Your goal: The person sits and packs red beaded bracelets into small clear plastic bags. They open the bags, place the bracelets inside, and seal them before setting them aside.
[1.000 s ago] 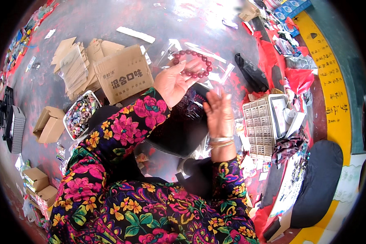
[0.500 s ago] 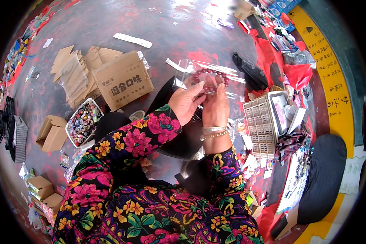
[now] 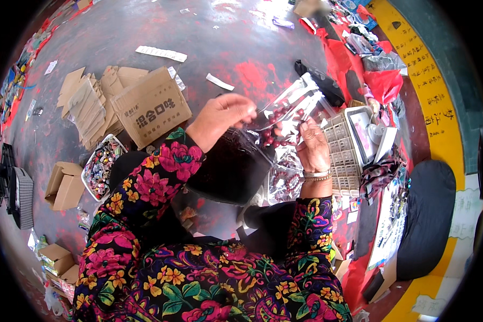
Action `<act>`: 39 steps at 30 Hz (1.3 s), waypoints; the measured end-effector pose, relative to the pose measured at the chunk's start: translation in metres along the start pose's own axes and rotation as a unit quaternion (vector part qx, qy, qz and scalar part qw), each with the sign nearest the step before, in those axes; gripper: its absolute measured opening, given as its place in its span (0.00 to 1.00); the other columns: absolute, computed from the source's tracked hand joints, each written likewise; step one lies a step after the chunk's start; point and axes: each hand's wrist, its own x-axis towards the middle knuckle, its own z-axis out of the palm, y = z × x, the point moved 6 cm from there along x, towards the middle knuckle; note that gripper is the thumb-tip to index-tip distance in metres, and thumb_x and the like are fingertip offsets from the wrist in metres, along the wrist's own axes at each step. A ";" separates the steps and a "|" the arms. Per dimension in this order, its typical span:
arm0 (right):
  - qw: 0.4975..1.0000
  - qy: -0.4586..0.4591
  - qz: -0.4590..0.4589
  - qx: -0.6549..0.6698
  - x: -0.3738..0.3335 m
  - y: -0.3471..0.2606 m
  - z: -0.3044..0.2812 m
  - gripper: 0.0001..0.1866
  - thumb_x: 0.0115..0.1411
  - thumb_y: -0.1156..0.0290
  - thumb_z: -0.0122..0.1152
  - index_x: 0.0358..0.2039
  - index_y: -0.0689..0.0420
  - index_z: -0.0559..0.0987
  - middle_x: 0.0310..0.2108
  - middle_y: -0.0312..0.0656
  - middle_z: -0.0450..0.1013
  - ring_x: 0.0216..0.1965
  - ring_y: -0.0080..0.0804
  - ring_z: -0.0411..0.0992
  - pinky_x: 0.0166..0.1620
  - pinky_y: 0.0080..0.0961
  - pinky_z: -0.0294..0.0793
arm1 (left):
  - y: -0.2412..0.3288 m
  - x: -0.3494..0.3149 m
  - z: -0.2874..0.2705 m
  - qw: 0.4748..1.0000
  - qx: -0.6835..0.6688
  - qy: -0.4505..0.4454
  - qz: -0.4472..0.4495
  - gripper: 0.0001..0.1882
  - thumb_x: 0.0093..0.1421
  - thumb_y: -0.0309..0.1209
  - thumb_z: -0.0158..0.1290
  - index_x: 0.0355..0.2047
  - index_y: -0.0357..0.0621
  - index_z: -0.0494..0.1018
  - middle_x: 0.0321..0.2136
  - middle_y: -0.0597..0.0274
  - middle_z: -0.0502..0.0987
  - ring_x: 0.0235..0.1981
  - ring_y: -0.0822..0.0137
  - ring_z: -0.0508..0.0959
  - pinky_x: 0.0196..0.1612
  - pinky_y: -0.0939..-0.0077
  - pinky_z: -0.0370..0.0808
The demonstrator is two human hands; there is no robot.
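Note:
In my right hand (image 3: 313,147), thumb and fingers grip a clear plastic bag (image 3: 305,88) with a dark red bead bracelet (image 3: 271,140) in it. The bag is tilted and throws bright glare, so its edges are partly hard to follow. My left hand (image 3: 224,119) is raised to the left of the bag, with the fingers curled together and slightly blurred. Whatever it may pinch is too small to make out. Below both hands lies a dark, shiny surface (image 3: 228,169). More bagged red beads (image 3: 290,182) lie under my right wrist.
A white basket of mixed small trinkets (image 3: 104,169) and an open cardboard box (image 3: 65,185) stand at left. Flattened cardboard (image 3: 150,107) lies beyond them. At right is a cream plastic basket (image 3: 342,153). White paper strips (image 3: 220,82) lie on the floor.
My hands have moved apart, the left one leaving the bag toward the left. The bag with the bracelet has swung right and tilted, staying in my right hand.

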 end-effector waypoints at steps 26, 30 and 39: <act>0.985 0.118 0.120 -0.044 0.010 0.032 0.003 0.07 0.57 0.72 0.57 0.33 0.62 0.76 0.26 0.35 0.73 0.24 0.19 0.71 0.28 0.15 0.74 | -0.022 0.010 0.003 0.961 -0.266 -0.029 -0.070 0.14 0.62 0.32 0.45 0.40 0.31 0.70 0.37 0.53 0.75 0.38 0.67 0.75 0.42 0.72 0.72; 0.989 0.095 0.107 -0.045 0.011 0.035 -0.004 0.06 0.57 0.74 0.56 0.34 0.63 0.75 0.26 0.36 0.73 0.25 0.21 0.71 0.31 0.18 0.74 | -0.020 0.008 0.008 0.955 -0.280 -0.044 -0.083 0.13 0.62 0.32 0.45 0.42 0.34 0.69 0.38 0.54 0.74 0.38 0.66 0.75 0.42 0.70 0.72; 0.988 0.054 0.066 -0.126 0.012 0.028 0.005 0.04 0.56 0.75 0.55 0.31 0.60 0.75 0.24 0.32 0.72 0.27 0.17 0.70 0.29 0.11 0.66 | -0.026 0.008 0.007 0.945 -0.309 -0.039 -0.098 0.11 0.62 0.28 0.44 0.43 0.38 0.69 0.36 0.56 0.74 0.38 0.65 0.75 0.39 0.69 0.74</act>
